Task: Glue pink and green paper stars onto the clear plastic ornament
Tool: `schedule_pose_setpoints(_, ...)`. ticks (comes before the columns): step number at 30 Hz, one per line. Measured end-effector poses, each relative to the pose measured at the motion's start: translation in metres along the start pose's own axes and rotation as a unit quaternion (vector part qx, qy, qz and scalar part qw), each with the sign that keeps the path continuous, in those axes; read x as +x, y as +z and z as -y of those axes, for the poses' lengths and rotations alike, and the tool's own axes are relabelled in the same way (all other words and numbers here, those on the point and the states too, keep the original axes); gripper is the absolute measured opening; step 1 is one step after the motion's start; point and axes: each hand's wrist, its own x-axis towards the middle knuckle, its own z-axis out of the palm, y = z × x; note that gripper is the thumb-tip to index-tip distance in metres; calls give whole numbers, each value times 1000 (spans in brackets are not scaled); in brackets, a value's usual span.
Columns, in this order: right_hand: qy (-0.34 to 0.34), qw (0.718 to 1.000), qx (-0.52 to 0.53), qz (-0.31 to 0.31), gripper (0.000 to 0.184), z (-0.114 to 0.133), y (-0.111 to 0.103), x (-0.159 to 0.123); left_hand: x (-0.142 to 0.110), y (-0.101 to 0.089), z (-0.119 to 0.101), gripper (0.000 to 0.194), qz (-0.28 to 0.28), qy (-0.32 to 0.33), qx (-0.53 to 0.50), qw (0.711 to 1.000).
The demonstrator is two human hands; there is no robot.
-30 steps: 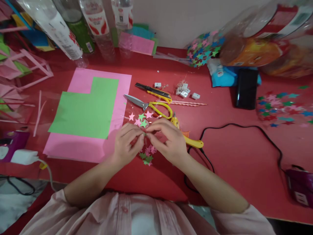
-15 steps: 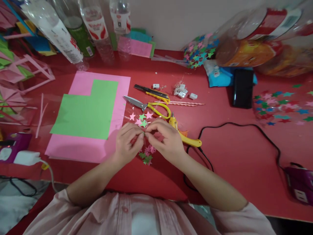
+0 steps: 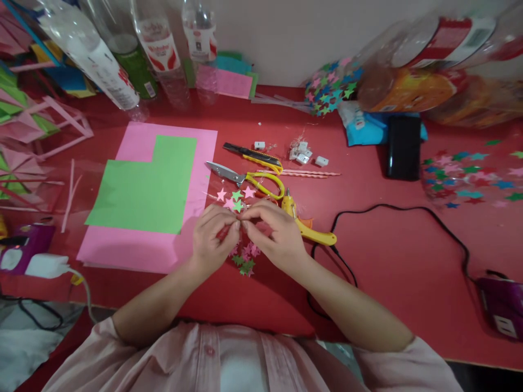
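Observation:
My left hand (image 3: 213, 233) and my right hand (image 3: 274, 234) meet fingertip to fingertip over the red table (image 3: 388, 256), both pinched on something small I cannot make out. Pink and green paper stars (image 3: 233, 197) lie just beyond the fingers. A second heap of stars (image 3: 245, 260) lies under the hands. Yellow-handled scissors (image 3: 245, 178) and a yellow glue gun (image 3: 307, 228) lie right behind my right hand.
A green sheet on pink paper (image 3: 147, 185) lies to the left. A utility knife (image 3: 251, 153), white clips (image 3: 304, 153), a black box (image 3: 402, 147), plastic bottles (image 3: 134, 54) and star-covered bottles (image 3: 469, 179) ring the table. A black cord (image 3: 408, 212) runs right to a purple plug (image 3: 500, 307).
Both hands stay pinched together at the same spot; only the fingers shift slightly. The view has tilted a little.

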Motion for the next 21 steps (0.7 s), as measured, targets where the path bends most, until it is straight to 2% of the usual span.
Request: schedule_pose_setpoints(21, -17, 1000, -10, 11, 10, -2, 2, -1, 0, 1, 3, 18, -11, -8, -2, 1000)
